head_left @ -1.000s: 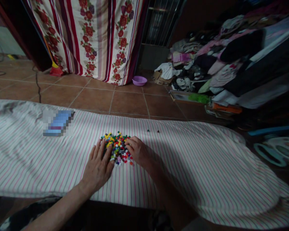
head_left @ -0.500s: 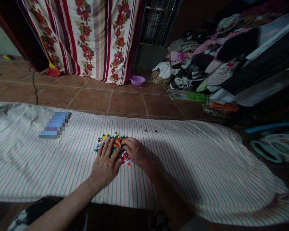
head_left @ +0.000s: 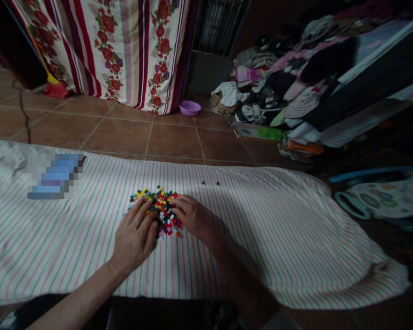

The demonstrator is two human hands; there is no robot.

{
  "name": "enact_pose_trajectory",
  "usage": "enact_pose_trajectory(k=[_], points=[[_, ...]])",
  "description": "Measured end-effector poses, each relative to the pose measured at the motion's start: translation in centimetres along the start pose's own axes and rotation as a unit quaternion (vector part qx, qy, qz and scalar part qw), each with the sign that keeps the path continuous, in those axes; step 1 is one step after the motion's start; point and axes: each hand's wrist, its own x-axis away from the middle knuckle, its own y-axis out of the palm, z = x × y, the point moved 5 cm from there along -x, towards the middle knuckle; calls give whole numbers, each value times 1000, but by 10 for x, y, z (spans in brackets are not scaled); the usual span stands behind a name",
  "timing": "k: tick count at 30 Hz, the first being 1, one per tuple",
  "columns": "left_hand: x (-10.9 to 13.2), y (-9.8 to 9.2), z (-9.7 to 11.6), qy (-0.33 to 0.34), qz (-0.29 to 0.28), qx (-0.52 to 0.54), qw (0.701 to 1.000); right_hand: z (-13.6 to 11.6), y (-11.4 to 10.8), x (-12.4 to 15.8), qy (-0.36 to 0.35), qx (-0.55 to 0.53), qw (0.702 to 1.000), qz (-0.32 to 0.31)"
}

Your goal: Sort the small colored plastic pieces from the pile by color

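A loose pile of tiny coloured cubes [head_left: 165, 214], in red, yellow, green, white, black and other colours, lies on the striped cloth [head_left: 278, 238]. My left hand [head_left: 133, 233] rests palm down over the pile's left side, fingers stretched out, covering some pieces. From the right, my right hand [head_left: 192, 217] reaches to the pile's edge. Its fingers are bent and slightly apart, tips touching the pieces; no held piece shows. Beyond the pile, a dark green cube [head_left: 203, 183] and a dark reddish-brown cube [head_left: 218, 183] lie apart from each other.
A blurred-out blue object [head_left: 57, 176] lies on the cloth at left. Past its far edge are the tiled floor [head_left: 124, 133], a purple basin [head_left: 190, 108], a floral curtain [head_left: 131, 55] and a red dustpan [head_left: 56, 89]. Clothes [head_left: 258, 75] are heaped at the right.
My left hand has slid left and towards me, uncovering more of the pile's middle. My right hand stays at the pile's right edge. The camera view has shifted slightly.
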Motion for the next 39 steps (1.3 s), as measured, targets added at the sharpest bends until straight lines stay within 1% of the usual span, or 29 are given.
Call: enact_pose_trajectory(k=[3, 7, 10, 13, 15, 19, 24, 28, 30, 33, 36, 39], points=[[-1, -3, 4, 16, -3, -2, 1000, 1, -1, -2, 5, 5, 1000, -7], [-2, -3, 6, 17, -1, -1, 1000, -5, -2, -5, 22, -12, 1000, -5], [-3, -4, 7, 15, 3, -4, 1000, -4, -4, -5, 63, -72, 995, 22], [-6, -7, 12, 17, 1, -7, 1000, 2, -6, -5, 103, -132, 984, 62], [-8, -10, 18, 21, -2, -8, 1000, 7, -8, -6, 117, -151, 978, 83], [-13, -13, 29, 31, -3, -2, 1000, 15, -8, -4, 141, -174, 970, 98], [-22, -7, 36, 23, -18, 3, 1000, 27, -2, 2, 179, -219, 953, 108], [-28, 1, 38, 6, -39, -2, 999, 33, -3, 6, 180, -233, 948, 122], [-30, 4, 37, -6, -46, -8, 999, 36, -4, 7, 178, -248, 945, 115], [-33, 9, 37, -16, -58, -19, 998, 44, -12, 11, 181, -250, 945, 111], [-34, 13, 39, -16, -64, -27, 997, 57, -27, 18, 189, -215, 948, 141], [-34, 15, 42, -11, -59, -26, 998, 74, -41, 26, 207, -199, 944, 164]])
